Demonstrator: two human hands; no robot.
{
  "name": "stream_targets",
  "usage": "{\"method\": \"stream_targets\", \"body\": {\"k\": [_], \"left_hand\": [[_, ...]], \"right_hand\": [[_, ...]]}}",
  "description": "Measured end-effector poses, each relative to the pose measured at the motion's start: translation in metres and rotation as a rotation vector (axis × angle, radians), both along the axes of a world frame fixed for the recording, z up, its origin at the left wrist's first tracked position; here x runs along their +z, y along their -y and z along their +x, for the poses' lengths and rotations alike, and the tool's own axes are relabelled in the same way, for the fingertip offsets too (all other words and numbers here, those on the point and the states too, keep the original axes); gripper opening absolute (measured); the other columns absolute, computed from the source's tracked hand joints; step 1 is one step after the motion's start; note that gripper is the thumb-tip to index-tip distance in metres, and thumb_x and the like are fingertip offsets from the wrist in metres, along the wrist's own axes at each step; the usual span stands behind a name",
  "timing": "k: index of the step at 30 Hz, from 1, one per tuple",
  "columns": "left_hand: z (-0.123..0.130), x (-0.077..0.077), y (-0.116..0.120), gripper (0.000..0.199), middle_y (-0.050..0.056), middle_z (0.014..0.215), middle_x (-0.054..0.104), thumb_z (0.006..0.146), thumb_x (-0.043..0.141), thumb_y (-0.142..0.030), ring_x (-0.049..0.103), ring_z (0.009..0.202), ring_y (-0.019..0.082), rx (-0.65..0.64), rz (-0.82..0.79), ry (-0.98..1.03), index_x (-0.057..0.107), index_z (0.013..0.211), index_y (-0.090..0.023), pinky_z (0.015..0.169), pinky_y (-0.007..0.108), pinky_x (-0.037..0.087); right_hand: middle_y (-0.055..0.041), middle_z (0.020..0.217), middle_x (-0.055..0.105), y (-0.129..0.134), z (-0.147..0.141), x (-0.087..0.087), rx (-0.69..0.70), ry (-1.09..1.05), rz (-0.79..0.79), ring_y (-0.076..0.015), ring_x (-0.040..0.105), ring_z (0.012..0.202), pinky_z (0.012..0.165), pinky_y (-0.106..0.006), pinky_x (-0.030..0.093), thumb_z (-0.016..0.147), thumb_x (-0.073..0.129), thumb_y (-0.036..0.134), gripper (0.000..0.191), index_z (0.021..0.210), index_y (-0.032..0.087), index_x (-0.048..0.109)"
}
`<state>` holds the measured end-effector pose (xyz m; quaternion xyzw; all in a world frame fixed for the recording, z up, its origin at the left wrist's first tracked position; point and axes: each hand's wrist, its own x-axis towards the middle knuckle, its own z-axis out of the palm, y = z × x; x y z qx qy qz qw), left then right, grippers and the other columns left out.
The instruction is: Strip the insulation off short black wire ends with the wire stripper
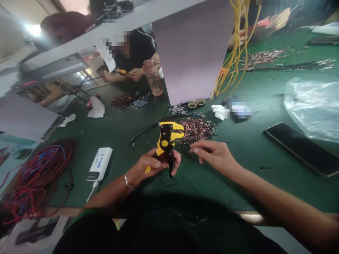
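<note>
Lying at the near left of the green desk (238, 187), a tangled bundle of red and blue wire (37, 180) sits partly over the desk edge. Just to the right is a white power bank (100, 164) with a white cable (91, 193) going toward the near edge. Farther away, beyond a crumpled white tissue (95, 108), a co-worker's hands (129, 74) hold a small yellow tool (121, 71), and a pile of short dark wires (121, 100) lies in front of them, beside a plastic bottle (153, 78).

In the middle, the left hand (150, 165), with a metal bracelet (127, 181) on the wrist, curls its fingers around the handles of a yellow and black wire stripper (166, 143). The tool stands tilted, with its head pointing to the far side, above the desk. Just behind it lie long black wires (148, 130) and a heap of copper-ended wire pieces (196, 129). The right hand (212, 153) is beside the stripper and not touching it; its fingers (197, 150) are loosely together and slightly bent over the desk, near the heap, and I cannot tell if they pinch any thin piece.

Farther right are two small tape rolls (196, 103) and a white tissue (219, 112) near a grey board (192, 49), with yellow wires (233, 49) hanging down. At the right side, a black phone (302, 149) lies near a clear plastic bag (312, 106).
</note>
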<state>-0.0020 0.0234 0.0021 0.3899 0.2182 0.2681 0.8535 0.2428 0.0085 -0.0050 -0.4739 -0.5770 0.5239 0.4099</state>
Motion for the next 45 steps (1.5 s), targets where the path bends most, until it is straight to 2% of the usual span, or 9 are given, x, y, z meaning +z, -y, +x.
{"method": "stream_targets", "body": {"k": [3, 8, 18, 22, 24, 27, 32, 40, 45], "left_hand": [[-0.001, 0.002, 0.002, 0.047, 0.017, 0.096, 0.067, 0.054, 0.070, -0.024, 0.063, 0.080, 0.028, -0.047, 0.014, -0.029, 0.068, 0.099, -0.009, 0.066, 0.040, 0.055], [-0.001, 0.001, 0.008, 0.043, 0.017, 0.090, 0.069, 0.056, 0.068, -0.024, 0.067, 0.078, 0.030, -0.074, -0.023, -0.034, 0.066, 0.098, -0.011, 0.063, 0.040, 0.054], [-0.001, -0.001, 0.010, 0.048, 0.018, 0.090, 0.070, 0.056, 0.066, -0.025, 0.068, 0.070, 0.028, -0.072, -0.045, -0.017, 0.064, 0.101, -0.010, 0.064, 0.039, 0.052], [0.000, -0.001, 0.009, 0.050, 0.020, 0.099, 0.068, 0.057, 0.064, -0.026, 0.068, 0.081, 0.031, -0.072, -0.059, 0.038, 0.064, 0.104, -0.009, 0.062, 0.038, 0.054], [0.001, 0.000, 0.009, 0.049, 0.020, 0.103, 0.067, 0.058, 0.064, -0.027, 0.068, 0.084, 0.030, -0.075, -0.082, 0.073, 0.065, 0.103, -0.009, 0.061, 0.036, 0.054], [0.002, 0.000, 0.010, 0.048, 0.018, 0.102, 0.066, 0.057, 0.064, -0.027, 0.067, 0.074, 0.024, -0.093, -0.153, 0.100, 0.065, 0.102, -0.010, 0.059, 0.034, 0.055], [0.001, -0.003, 0.011, 0.051, 0.013, 0.082, 0.067, 0.056, 0.064, -0.025, 0.065, 0.067, 0.024, -0.098, -0.195, 0.091, 0.063, 0.103, -0.006, 0.059, 0.036, 0.056], [0.008, 0.000, 0.016, 0.039, 0.006, 0.066, 0.061, 0.055, 0.064, -0.022, 0.060, 0.056, 0.018, 0.012, -0.173, 0.051, 0.063, 0.092, -0.009, 0.054, 0.032, 0.052], [0.010, 0.003, 0.017, 0.034, 0.003, 0.064, 0.057, 0.058, 0.066, -0.019, 0.055, 0.054, 0.014, 0.100, -0.134, 0.017, 0.063, 0.091, -0.009, 0.050, 0.027, 0.048]], "right_hand": [[-0.0074, 0.092, 0.077, -0.004, -0.001, 0.001, -0.038, 0.127, 0.162, -0.0144, 0.064, 0.059, 0.062, -0.033, 0.055, 0.083, 0.063, 0.033, 0.026, 0.102, 0.021, 0.076], [-0.0055, 0.097, 0.079, -0.002, -0.007, 0.006, 0.077, 0.229, 0.353, -0.0199, 0.072, 0.081, 0.073, -0.035, 0.057, 0.085, 0.059, 0.030, 0.022, 0.096, 0.024, 0.078], [-0.0071, 0.078, 0.075, -0.010, -0.013, 0.010, 0.167, 0.382, 0.581, -0.0172, 0.069, 0.068, 0.065, -0.032, 0.054, 0.090, 0.049, 0.023, 0.026, 0.087, 0.019, 0.074], [-0.0099, 0.077, 0.074, -0.010, -0.015, 0.005, 0.173, 0.473, 0.693, -0.0199, 0.069, 0.070, 0.066, -0.033, 0.053, 0.091, 0.048, 0.020, 0.026, 0.085, 0.018, 0.073], [-0.0109, 0.077, 0.073, -0.009, -0.015, 0.001, 0.161, 0.531, 0.788, -0.0209, 0.068, 0.069, 0.065, -0.034, 0.053, 0.091, 0.048, 0.018, 0.025, 0.083, 0.017, 0.072], [-0.0094, 0.072, 0.071, -0.008, -0.015, -0.003, 0.121, 0.606, 0.928, -0.0194, 0.064, 0.064, 0.062, -0.033, 0.051, 0.091, 0.049, 0.015, 0.024, 0.078, 0.018, 0.070], [-0.0049, 0.062, 0.065, -0.010, -0.018, -0.006, 0.012, 0.558, 1.112, -0.0164, 0.057, 0.055, 0.054, -0.030, 0.047, 0.089, 0.051, 0.011, 0.021, 0.073, 0.018, 0.064], [0.0005, 0.054, 0.054, -0.015, -0.029, -0.006, -0.095, 0.538, 1.098, -0.0132, 0.049, 0.049, 0.048, -0.027, 0.039, 0.080, 0.050, 0.007, 0.022, 0.064, 0.020, 0.055], [0.0019, 0.053, 0.052, -0.019, -0.035, -0.011, -0.112, 0.527, 0.999, -0.0118, 0.046, 0.047, 0.048, -0.026, 0.038, 0.078, 0.049, 0.008, 0.021, 0.061, 0.021, 0.051]]}}
